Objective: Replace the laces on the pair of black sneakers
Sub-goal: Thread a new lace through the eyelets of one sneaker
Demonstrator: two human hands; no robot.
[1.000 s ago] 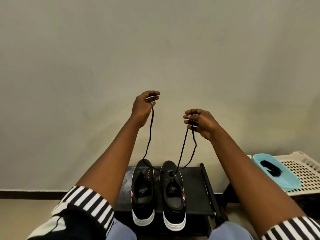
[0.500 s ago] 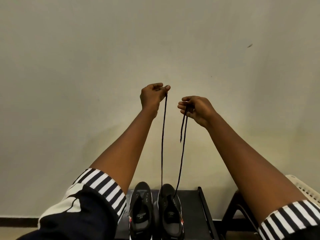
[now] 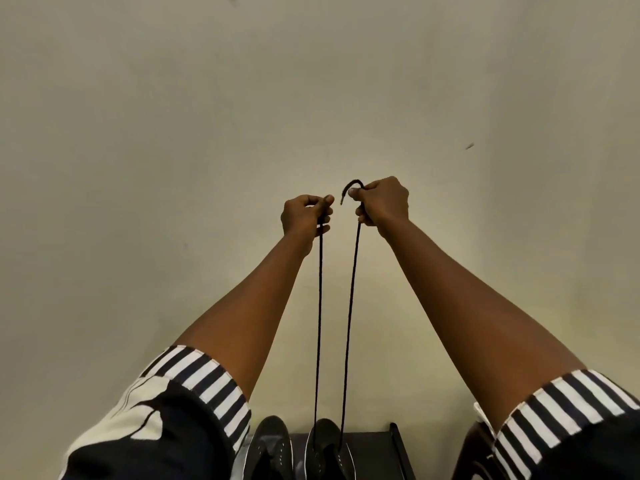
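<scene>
The head view is showing the left hand (image 3: pixel 304 216) and right hand (image 3: pixel 382 202) each gripping one end of the black lace (image 3: pixel 350 306), raised before the wall (image 3: pixel 173 133); both strands are running taut down to the right sneaker (image 3: pixel 325 448), which is sitting beside the left sneaker (image 3: pixel 270 445) on a black stand (image 3: pixel 377 455).

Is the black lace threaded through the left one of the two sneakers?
No, both strands of the black lace run down into the right sneaker.

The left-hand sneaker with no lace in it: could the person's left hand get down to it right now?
Probably not at once. The left hand is raised high, gripping one strand of the black lace; the unlaced sneaker sits far below. Nothing blocks the way down, though.
</scene>
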